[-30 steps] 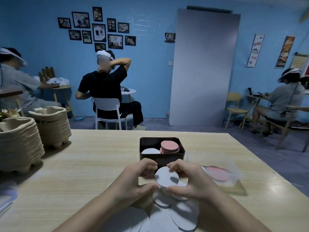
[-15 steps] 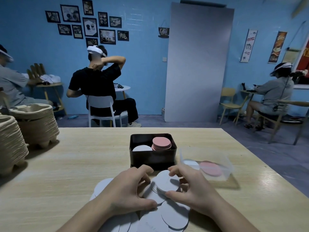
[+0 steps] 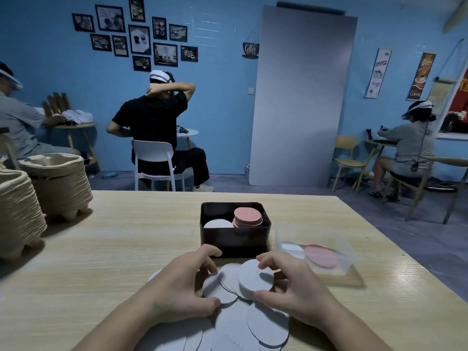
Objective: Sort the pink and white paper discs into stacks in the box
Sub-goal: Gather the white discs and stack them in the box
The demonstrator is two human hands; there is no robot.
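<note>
Right hand (image 3: 291,287) seemingly pinches white disc (image 3: 253,277) just beside left hand (image 3: 182,287).

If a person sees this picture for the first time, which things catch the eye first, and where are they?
The left hand and the right hand, at the bottom centre, hold a fan of white discs. Just behind them a black box stands on the table, with a pink stack on its right side and a white stack on its left. Right of it, a clear tub holds a pink disc.
</note>
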